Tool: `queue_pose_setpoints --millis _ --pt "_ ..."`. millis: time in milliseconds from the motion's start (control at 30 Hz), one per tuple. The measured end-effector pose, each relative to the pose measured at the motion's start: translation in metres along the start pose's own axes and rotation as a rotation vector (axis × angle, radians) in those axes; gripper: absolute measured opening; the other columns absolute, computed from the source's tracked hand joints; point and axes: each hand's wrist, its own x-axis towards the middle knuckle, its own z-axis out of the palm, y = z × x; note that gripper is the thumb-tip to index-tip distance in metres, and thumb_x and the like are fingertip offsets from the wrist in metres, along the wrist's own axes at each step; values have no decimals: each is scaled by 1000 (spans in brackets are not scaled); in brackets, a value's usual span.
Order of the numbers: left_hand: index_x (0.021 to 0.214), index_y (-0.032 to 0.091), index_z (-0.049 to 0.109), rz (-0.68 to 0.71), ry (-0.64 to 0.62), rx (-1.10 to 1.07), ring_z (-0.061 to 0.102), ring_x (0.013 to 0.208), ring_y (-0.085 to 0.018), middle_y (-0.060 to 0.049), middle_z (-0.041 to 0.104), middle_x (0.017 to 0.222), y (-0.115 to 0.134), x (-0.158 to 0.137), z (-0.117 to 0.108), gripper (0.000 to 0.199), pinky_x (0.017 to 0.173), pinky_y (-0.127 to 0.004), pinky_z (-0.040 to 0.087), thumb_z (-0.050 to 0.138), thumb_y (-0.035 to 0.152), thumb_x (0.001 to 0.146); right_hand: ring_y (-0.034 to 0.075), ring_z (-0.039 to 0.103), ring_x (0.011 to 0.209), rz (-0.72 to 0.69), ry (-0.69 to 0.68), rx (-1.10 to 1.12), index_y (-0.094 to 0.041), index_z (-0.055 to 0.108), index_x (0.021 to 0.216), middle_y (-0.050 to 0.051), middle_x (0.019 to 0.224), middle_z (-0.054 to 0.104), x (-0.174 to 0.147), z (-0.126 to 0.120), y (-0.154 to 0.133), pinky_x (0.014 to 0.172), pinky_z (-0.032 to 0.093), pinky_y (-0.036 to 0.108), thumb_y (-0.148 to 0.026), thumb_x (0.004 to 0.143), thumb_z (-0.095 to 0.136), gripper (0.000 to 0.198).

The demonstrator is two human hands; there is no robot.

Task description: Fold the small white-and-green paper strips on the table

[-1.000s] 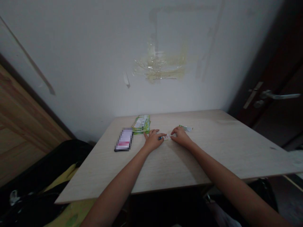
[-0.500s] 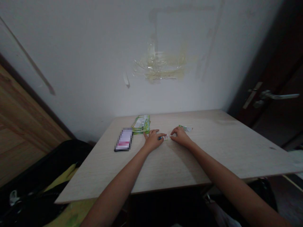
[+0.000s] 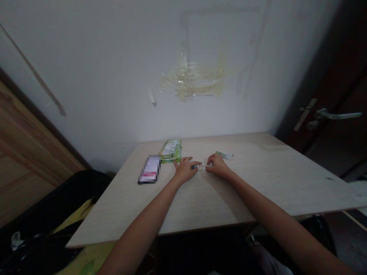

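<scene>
A small white printed strip (image 3: 201,167) with coloured marks lies on the table between my two hands. My left hand (image 3: 185,170) holds its left end under thumb and index finger, the other fingers stretched toward the back. At the right end, the fingers of my right hand (image 3: 217,165) are pinched together on the strip. Just behind my right hand lies another green and white strip (image 3: 225,155). A stack of green printed packets (image 3: 171,149) sits beyond my left hand, close to its fingertips.
A phone (image 3: 149,169), its screen blurred out, lies left of my left hand. The pale wooden table (image 3: 272,183) meets a wall with old tape (image 3: 197,84) on it. A dark door with a metal handle (image 3: 338,115) stands at the right.
My right hand has shifted very slightly at the strip's right end. My left hand stays in place; the packets and phone lie as before.
</scene>
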Motion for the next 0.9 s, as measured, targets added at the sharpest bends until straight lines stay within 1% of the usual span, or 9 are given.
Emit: queue_pose_setpoints --millis 233,500,633,767,833,900 --pt "122 49 65 -3 -10 1 37 137 -32 -5 52 142 1 0 -1 32 111 -72 11 54 43 92 25 57 100 26 -4 -11 -13 74 81 13 99 65 -2 -4 -7 95 42 34 -25 69 74 18" --pt "121 51 65 8 -2 13 38 137 -32 -4 52 141 -1 0 0 31 111 -72 12 53 45 93 24 58 96 21 1 -6 -14 75 78 12 94 66 -1 -3 -4 92 43 34 -25 68 74 15" --pt "120 50 66 16 30 23 38 136 -30 -4 53 140 -1 -1 0 31 112 -70 11 48 50 95 23 59 95 -49 -45 63 -17 75 75 10 94 68 0 -5 1 93 43 34 -24 71 71 9" --pt "122 49 65 -7 58 42 36 137 -32 -5 53 141 0 -2 -1 39 112 -70 9 50 63 90 23 60 99 -152 -90 131 -20 76 79 7 97 69 -1 -8 6 95 43 35 -23 70 72 10" --pt "124 48 64 -18 58 49 35 138 -33 -5 52 142 2 -3 -2 40 112 -69 9 51 64 89 24 60 101 -177 -109 148 -21 76 80 6 98 69 -1 -8 7 97 43 36 -21 70 71 11" --pt "123 48 65 -22 50 46 35 138 -31 -5 52 142 3 -3 -3 38 114 -66 9 51 61 90 23 60 102 -192 -118 162 -21 76 82 6 99 69 -1 -7 7 98 43 37 -20 71 70 12"
